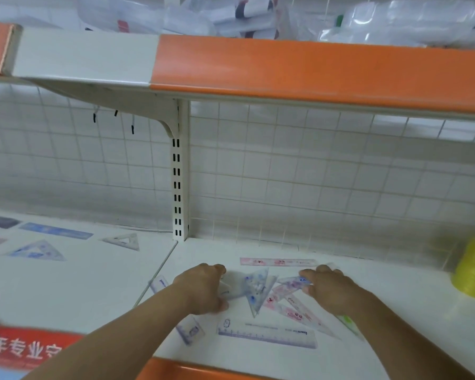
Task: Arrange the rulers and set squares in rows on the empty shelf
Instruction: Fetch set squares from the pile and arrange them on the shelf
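Observation:
Loose rulers and set squares lie in a pile on the right section of the white shelf [368, 283]. My left hand [203, 289] grips the left edge of a clear set square with blue print [255, 290]. My right hand [327, 290] pinches the corner of a pink-and-purple set square [290, 282]. Around them lie a pink ruler [279, 261], a pink set square [296, 314], a purple ruler [266, 335], a green ruler [350, 325] partly hidden by my right arm, and a clear ruler [189, 329] under my left forearm.
On the left shelf section lie a blue set square [37, 252], a clear set square [122, 241] and a blue ruler [55, 231], spaced apart. A yellow twine spool [472, 267] stands at the far right. An upright post [180, 187] divides the sections; an orange-edged shelf [313, 69] hangs overhead.

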Motion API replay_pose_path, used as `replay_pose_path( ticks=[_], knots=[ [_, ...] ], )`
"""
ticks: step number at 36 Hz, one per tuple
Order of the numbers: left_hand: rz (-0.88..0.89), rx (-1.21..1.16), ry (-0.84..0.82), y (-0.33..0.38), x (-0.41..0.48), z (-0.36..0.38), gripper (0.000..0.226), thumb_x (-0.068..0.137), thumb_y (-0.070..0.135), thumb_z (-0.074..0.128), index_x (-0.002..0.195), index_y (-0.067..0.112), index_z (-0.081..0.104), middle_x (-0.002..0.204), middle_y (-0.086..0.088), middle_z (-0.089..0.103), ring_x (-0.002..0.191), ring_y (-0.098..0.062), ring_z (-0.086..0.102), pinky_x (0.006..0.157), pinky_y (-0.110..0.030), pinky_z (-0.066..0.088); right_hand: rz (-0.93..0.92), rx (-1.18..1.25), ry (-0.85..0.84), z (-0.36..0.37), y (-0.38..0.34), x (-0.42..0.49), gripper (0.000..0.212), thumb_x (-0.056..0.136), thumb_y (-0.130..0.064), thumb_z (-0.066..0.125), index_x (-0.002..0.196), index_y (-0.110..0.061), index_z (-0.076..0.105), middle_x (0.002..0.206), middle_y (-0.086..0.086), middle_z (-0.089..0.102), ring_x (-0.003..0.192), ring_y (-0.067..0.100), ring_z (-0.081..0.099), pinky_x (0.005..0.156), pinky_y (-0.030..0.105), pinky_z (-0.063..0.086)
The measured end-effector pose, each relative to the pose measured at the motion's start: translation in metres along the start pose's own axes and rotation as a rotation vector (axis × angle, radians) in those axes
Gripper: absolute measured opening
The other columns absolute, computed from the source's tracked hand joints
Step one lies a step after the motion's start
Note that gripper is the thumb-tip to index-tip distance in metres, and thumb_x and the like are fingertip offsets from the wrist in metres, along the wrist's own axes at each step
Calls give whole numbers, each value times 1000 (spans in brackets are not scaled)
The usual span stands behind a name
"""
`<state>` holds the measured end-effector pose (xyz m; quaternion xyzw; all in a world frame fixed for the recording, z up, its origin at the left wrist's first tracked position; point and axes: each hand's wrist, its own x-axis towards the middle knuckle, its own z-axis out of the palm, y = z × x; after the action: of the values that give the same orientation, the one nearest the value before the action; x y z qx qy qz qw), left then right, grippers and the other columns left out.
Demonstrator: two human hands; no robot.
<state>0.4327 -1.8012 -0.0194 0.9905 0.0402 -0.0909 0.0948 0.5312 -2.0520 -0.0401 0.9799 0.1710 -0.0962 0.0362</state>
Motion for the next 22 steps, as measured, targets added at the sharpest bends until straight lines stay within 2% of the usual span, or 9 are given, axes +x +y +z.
replay_pose_path(
  ticks=[6,12,16,19,22],
  knots=[
    [7,5,6,3,0,-1,68,86,40,66,143,22,34,135,-5,47,121,-23,50,99,-35,45,-24,-40,59,4,-1,2,40,102,-35,37,141,-29,34,131,6,38,116,27,45,93,34,41],
    [6,-7,5,4,0,-1,71,85,41,67,145,24,32,136,-4,46,123,-23,49,100,-35,44,-53,-102,158,5,-2,0,33,100,-27,39,133,-20,40,130,5,44,120,25,42,98,35,38],
    [9,-8,9,3,1,-1,72,85,42,67,145,24,31,137,-3,46,124,-23,48,100,-35,44,-121,-136,205,-3,-9,-9,36,100,-20,37,136,-16,38,129,5,45,115,24,47,96,35,38],
    [9,-7,4,4,1,0,73,85,42,67,146,24,31,138,-3,45,124,-22,48,101,-35,43,-205,-138,224,-7,-17,-16,30,102,-20,31,127,-11,45,123,7,47,104,22,48,85,34,36],
    [11,-22,6,5,0,-1,73,85,42,67,146,25,30,137,-3,46,123,-22,48,100,-34,44,-266,-97,263,-12,-28,-26,29,103,-24,30,123,-11,46,110,5,46,94,23,46,78,31,28]
  ],
)
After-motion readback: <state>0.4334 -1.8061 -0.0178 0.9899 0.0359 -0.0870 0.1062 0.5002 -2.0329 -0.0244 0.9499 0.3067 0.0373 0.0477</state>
